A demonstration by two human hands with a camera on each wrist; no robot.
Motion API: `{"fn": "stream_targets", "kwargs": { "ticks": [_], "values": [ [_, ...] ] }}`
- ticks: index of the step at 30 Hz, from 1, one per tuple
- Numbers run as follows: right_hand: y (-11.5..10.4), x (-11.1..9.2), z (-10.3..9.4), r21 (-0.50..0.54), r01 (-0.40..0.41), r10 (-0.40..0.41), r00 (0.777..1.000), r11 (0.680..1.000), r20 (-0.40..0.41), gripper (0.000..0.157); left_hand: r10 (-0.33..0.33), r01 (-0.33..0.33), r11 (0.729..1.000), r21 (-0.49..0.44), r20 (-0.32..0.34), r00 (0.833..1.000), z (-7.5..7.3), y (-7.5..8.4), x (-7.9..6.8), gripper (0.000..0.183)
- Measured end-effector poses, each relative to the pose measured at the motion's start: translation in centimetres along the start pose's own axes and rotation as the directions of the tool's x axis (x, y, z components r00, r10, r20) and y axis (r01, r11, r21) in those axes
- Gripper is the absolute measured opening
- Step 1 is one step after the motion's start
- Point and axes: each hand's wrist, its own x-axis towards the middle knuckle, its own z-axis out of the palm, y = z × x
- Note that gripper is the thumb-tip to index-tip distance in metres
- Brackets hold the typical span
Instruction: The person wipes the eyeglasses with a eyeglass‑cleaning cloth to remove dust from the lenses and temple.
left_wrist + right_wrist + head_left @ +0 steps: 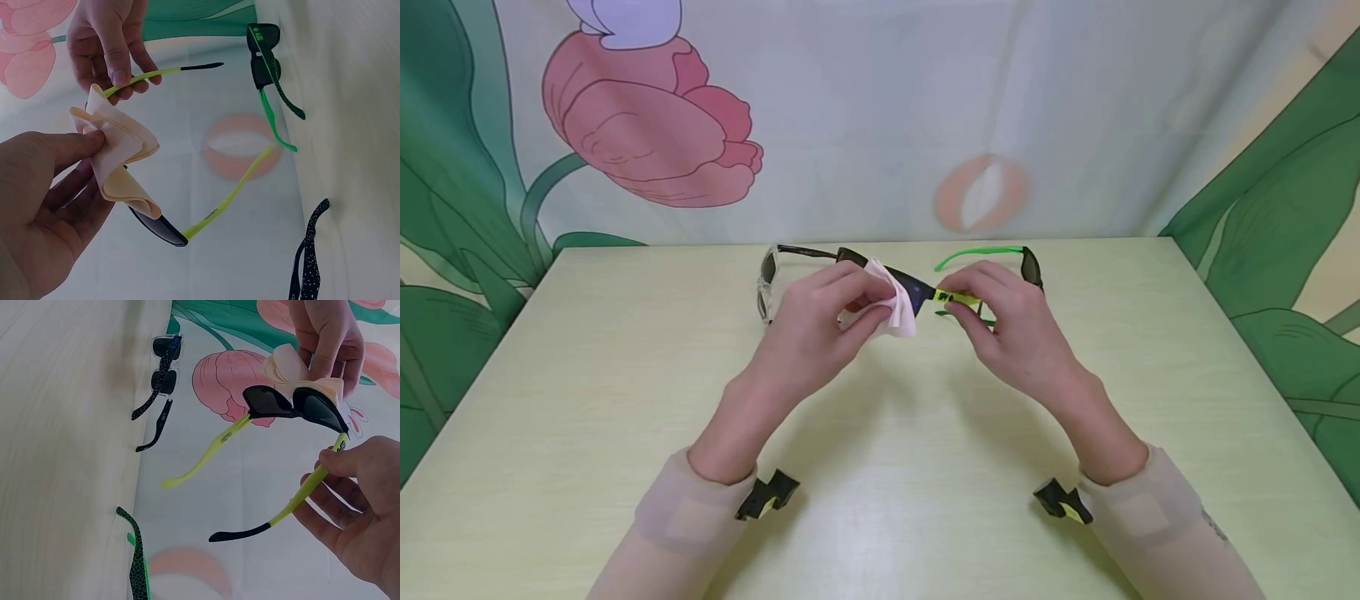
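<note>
A pair of sunglasses (269, 403) with dark lenses and yellow temples is held up above the table. My right hand (1018, 325) pinches one yellow temple (300, 495) near its hinge, between thumb and fingers. My left hand (812, 325) grips a folded pale pink cloth (119, 140), which lies against the lens front. In the left wrist view the cloth covers much of the frame, while one dark lens (156, 226) shows below it. The other temple (228, 194) sticks out unheld.
Sunglasses with a clear frame and speckled black temples (164, 381) rest on the table (587, 375) behind my left hand. Green-templed sunglasses (1032, 265) sit behind my right hand. A printed curtain (850, 125) hangs at the table's far edge.
</note>
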Motion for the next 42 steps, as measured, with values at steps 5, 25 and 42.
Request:
{"fn": "stream_targets", "kwargs": {
  "ticks": [5,25,42],
  "values": [
    [0.0,-0.1,0.2,-0.012,0.001,-0.001,1.0,1.0,0.011,0.02,0.039,-0.039,0.999,-0.03,-0.007,0.999,0.5,0.0,0.0,0.013],
    [0.9,-0.4,0.2,0.016,-0.068,0.068,0.997,0.998,-0.025,0.023,-0.013,0.015,0.997,0.076,-0.021,1.0,0.3,-0.5,-0.1,0.012],
    [0.8,-0.4,-0.1,0.064,-0.147,0.144,0.988,0.987,0.049,0.022,-0.07,0.069,0.994,0.081,0.021,0.997,0.6,-0.7,-0.3,0.011]
  ]
}}
